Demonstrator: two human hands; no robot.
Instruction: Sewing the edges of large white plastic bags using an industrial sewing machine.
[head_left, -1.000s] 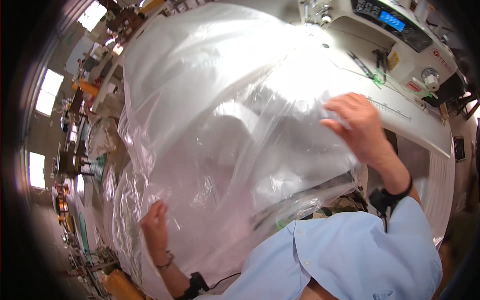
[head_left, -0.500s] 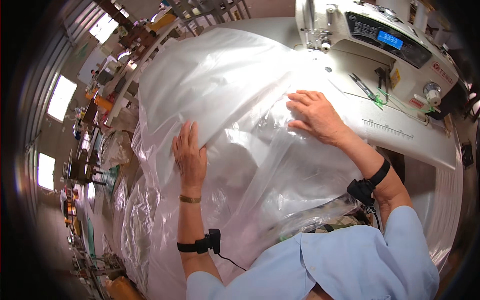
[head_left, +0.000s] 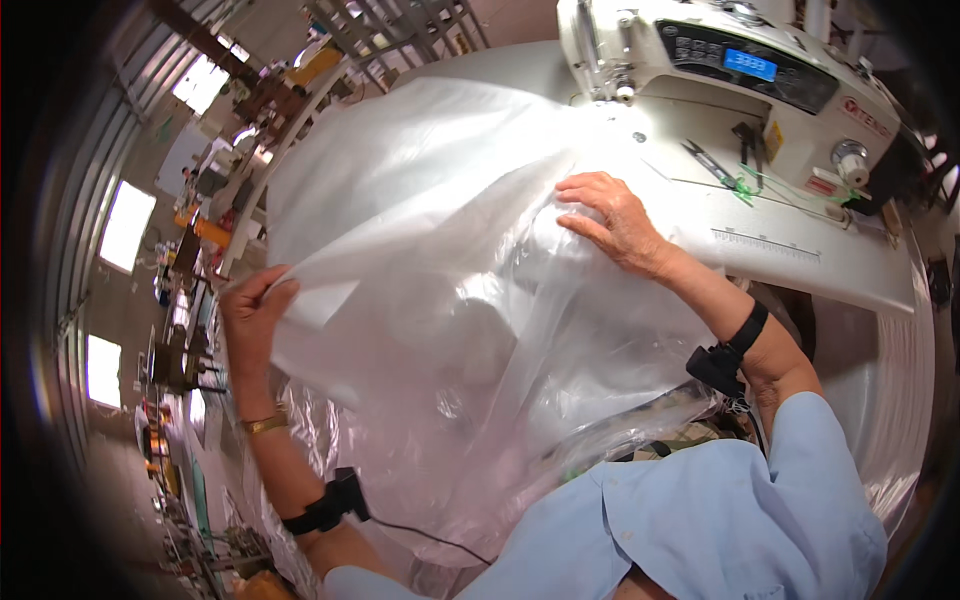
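Observation:
A large, translucent white plastic sheet (head_left: 400,230) spreads over the sewing table and down over my lap. At its left side my left hand (head_left: 255,320) is closed, pinching the sheet's edge between thumb and fingers and pulling it taut. Near the sewing machine (head_left: 690,60), my right hand (head_left: 615,222) lies on the sheet. Its fingers are slightly bent, with the thumb apart from them. The sheet's far right corner reaches the brightly lit area below the needle, where glare hides its exact edge.
Thread snips (head_left: 712,165) with green thread lie on the machine bed, beside a small dark tool (head_left: 748,150). A printed ruler scale (head_left: 765,245) runs along the table (head_left: 850,265). Metal racks (head_left: 400,35) stand beyond, and cluttered benches line the left side.
My left hand has moved left from lying flat on the sheet and now pinches its edge, drawing it outward. My right hand stays on the sheet. The whole view has shifted slightly.

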